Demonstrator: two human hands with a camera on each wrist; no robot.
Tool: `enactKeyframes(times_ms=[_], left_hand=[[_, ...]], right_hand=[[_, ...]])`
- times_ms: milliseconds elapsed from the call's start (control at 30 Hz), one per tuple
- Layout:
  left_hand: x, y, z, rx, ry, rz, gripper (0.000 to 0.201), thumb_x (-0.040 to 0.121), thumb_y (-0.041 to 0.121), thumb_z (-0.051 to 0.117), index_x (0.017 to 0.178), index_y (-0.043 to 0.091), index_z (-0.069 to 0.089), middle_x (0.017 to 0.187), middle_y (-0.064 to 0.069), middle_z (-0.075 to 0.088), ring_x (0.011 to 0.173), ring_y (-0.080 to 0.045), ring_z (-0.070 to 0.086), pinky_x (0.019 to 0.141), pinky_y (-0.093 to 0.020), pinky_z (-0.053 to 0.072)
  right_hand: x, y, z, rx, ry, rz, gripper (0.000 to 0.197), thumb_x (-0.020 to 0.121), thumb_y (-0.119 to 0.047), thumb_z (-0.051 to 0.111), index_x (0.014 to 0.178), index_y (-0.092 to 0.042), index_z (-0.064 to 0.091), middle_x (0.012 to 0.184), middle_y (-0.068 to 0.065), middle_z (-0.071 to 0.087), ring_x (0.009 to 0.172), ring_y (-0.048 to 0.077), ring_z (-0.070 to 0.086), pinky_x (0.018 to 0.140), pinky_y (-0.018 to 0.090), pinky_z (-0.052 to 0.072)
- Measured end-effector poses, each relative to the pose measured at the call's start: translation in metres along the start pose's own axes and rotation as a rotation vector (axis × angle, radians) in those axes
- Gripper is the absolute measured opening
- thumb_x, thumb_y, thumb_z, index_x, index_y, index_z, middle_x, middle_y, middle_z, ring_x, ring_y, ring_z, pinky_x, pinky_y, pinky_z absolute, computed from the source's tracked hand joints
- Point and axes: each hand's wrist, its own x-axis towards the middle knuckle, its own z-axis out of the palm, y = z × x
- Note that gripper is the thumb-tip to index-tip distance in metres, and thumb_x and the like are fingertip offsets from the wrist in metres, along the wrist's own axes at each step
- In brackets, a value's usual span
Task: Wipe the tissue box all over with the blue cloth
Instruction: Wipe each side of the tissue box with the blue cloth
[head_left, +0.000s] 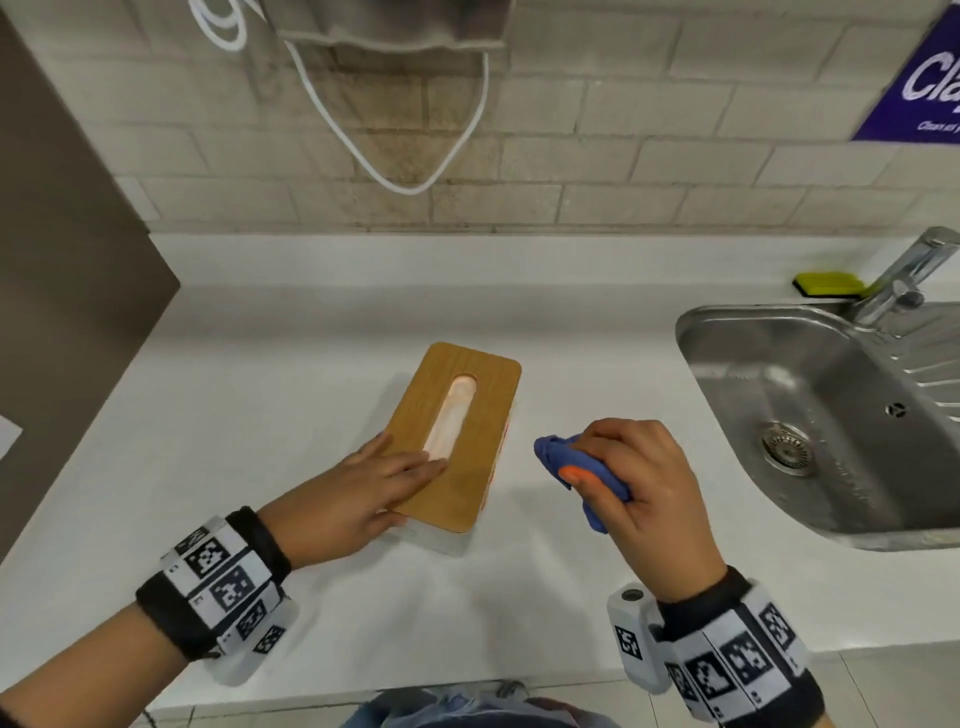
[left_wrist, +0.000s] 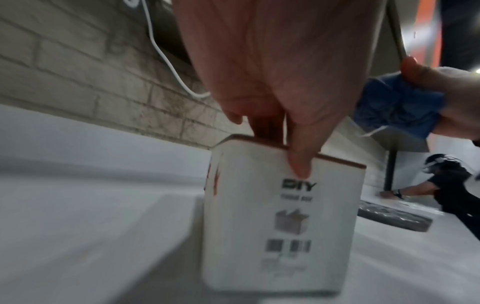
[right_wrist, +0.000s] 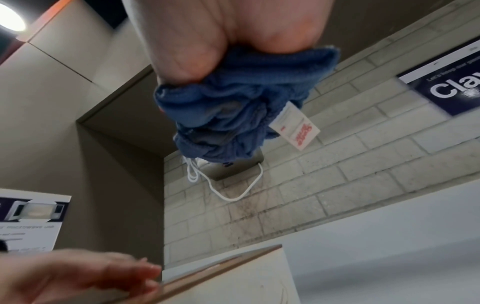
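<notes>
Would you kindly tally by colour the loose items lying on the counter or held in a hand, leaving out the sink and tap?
Wood-topped white: 1, the tissue box
Blue: 1, the blue cloth, bunched in the right hand
Yellow-green: 1, the sponge behind the sink
Total: 3

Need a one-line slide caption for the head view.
Left hand steadies the tissue box while right hand grips the blue cloth beside it.

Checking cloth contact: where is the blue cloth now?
In the head view, the blue cloth is bunched in the right hand, right of the tissue box, not touching it.
</notes>
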Motion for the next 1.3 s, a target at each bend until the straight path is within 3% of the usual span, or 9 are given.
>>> enactKeyframes(times_ms=[200, 367, 500, 667, 833, 933, 1033, 1200, 1300], left_hand=[[-0.005, 0.036, 0.022, 0.179, 0.164, -0.300, 0.090, 0.069, 0.076, 0.045, 0.138, 0.019, 0.037, 0.111, -0.005, 0.056, 0.107, -0.017, 0.036, 0.102, -0.034, 0.016], [0.005, 0.039, 0.039, 0.153, 0.350, -0.385, 0.054, 0.082, 0.049, 0.041, 0.129, 0.025, 0.048, 0.096, -0.009, 0.057, 0.098, -0.016, 0.036, 0.083, -0.032, 0.020], [-0.011, 0.026, 0.019, -0.396, 0.498, -0.466, 0.045, 0.085, 0.049, 0.036, 0.130, 0.049, 0.041, 0.104, 0.007, 0.050, 0.107, -0.011, 0.043, 0.098, -0.026, 0.019], [-0.027, 0.009, 0.009, -1.000, 0.502, -0.447, 0.038, 0.084, 0.027, 0.046, 0.115, 0.046, 0.058, 0.115, -0.014, 0.057, 0.105, -0.008, 0.055, 0.086, -0.006, 0.038], [-0.030, -0.003, 0.014, -1.072, 0.457, -0.472, 0.034, 0.084, 0.042, 0.048, 0.116, 0.043, 0.060, 0.117, -0.017, 0.058, 0.111, -0.013, 0.055, 0.088, -0.006, 0.038], [-0.033, -0.007, 0.014, -1.059, 0.433, -0.438, 0.045, 0.079, 0.061, 0.048, 0.119, 0.041, 0.058, 0.118, -0.013, 0.059, 0.113, -0.008, 0.054, 0.090, -0.006, 0.037], [-0.034, -0.008, 0.016, -1.047, 0.445, -0.405, 0.058, 0.074, 0.075, 0.043, 0.120, 0.042, 0.057, 0.116, -0.011, 0.059, 0.111, -0.007, 0.055, 0.090, -0.007, 0.037], [-0.030, -0.009, 0.015, -1.106, 0.512, -0.386, 0.052, 0.067, 0.083, 0.042, 0.098, 0.050, 0.065, 0.108, -0.007, 0.059, 0.096, 0.008, 0.057, 0.086, -0.006, 0.039], [-0.031, -0.010, 0.016, -1.107, 0.470, -0.370, 0.059, 0.073, 0.080, 0.036, 0.112, 0.044, 0.061, 0.115, -0.013, 0.058, 0.106, 0.000, 0.056, 0.092, -0.008, 0.038]], right_hand=[[-0.007, -0.001, 0.021, -0.003, -0.104, -0.022, 0.047, 0.093, -0.058, 0.035, 0.094, -0.027, 0.069, 0.091, -0.007, 0.064, 0.087, 0.018, 0.055, 0.075, 0.041, 0.046], [-0.017, 0.008, 0.040, 0.020, -0.170, 0.000, 0.050, 0.093, -0.061, 0.032, 0.099, -0.028, 0.070, 0.094, -0.007, 0.064, 0.090, 0.017, 0.055, 0.077, 0.041, 0.045], [-0.008, 0.010, 0.047, 0.054, -0.028, 0.072, 0.047, 0.092, -0.054, 0.036, 0.099, -0.022, 0.069, 0.095, -0.005, 0.063, 0.090, 0.019, 0.052, 0.080, 0.034, 0.040], [0.032, 0.021, 0.072, 0.214, 0.192, 0.258, 0.044, 0.090, -0.045, 0.040, 0.096, -0.011, 0.067, 0.099, 0.007, 0.063, 0.097, 0.027, 0.052, 0.085, 0.013, 0.033], [0.049, 0.023, 0.124, 0.161, 0.050, 0.294, 0.040, 0.089, -0.046, 0.037, 0.109, -0.019, 0.058, 0.103, 0.002, 0.063, 0.096, 0.023, 0.057, 0.085, 0.046, 0.048], [0.043, 0.013, 0.133, 0.091, 0.019, 0.284, 0.046, 0.094, -0.043, 0.027, 0.129, -0.023, 0.048, 0.137, 0.001, 0.051, 0.130, 0.023, 0.038, 0.113, 0.042, 0.025], [0.037, -0.015, 0.133, 0.087, -0.078, 0.128, 0.047, 0.095, -0.037, 0.021, 0.131, -0.023, 0.049, 0.142, -0.001, 0.046, 0.137, 0.017, 0.029, 0.116, 0.030, 0.008], [0.010, -0.066, 0.144, 0.271, -0.298, -0.115, 0.053, 0.099, -0.042, 0.012, 0.133, -0.022, 0.047, 0.140, 0.001, 0.049, 0.139, 0.014, 0.028, 0.116, 0.039, 0.009], [-0.002, -0.059, 0.149, 0.198, -0.364, -0.303, 0.047, 0.099, -0.042, 0.021, 0.134, -0.022, 0.045, 0.144, 0.001, 0.044, 0.142, 0.018, 0.022, 0.116, 0.042, 0.005]])
